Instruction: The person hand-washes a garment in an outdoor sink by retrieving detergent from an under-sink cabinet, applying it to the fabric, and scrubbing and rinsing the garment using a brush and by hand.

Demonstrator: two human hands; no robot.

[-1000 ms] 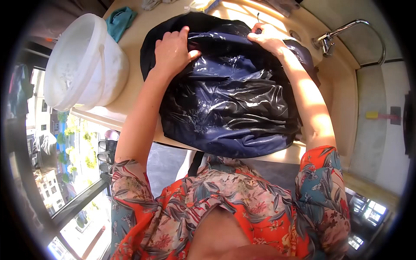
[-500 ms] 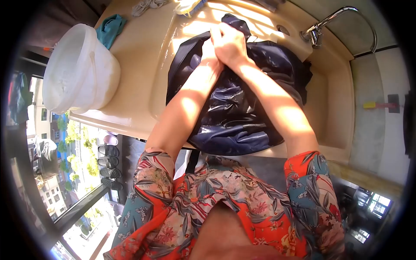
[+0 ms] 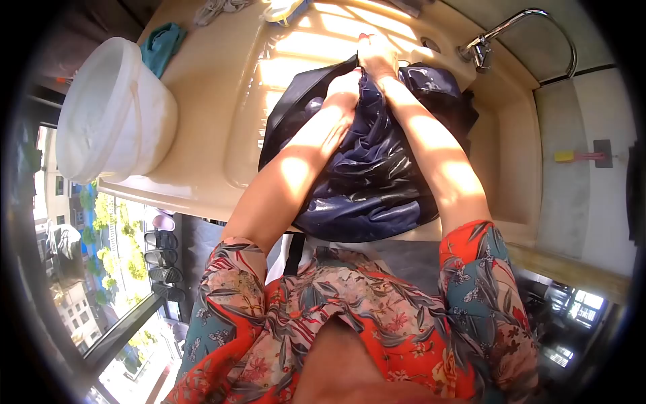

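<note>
A shiny, wet-looking dark navy fabric item (image 3: 370,195) lies bunched over the front of the beige sink (image 3: 252,121); whether it is a garment or a bag I cannot tell. My right hand (image 3: 378,57) is closed on a gathered fold at its far end, fingertips turned away from me. Just to the left and nearer, my left hand (image 3: 344,87) grips the same fabric, its fingers partly hidden behind a raised dark edge. A small gap separates the two hands. Below the sink's front edge hangs a black strap (image 3: 294,254).
On the left ledge stands a white bucket (image 3: 151,128) with a teal cloth (image 3: 161,47) behind it. A scrub brush (image 3: 286,10) and a greyish cloth (image 3: 219,10) lie at the back. The chrome faucet (image 3: 479,54) rises at the right, near the deeper basin (image 3: 515,161).
My hands were together on the fabric and are now apart. The left has come nearer to me, and the right has shifted slightly right. The fabric between them is drawn into folds.
</note>
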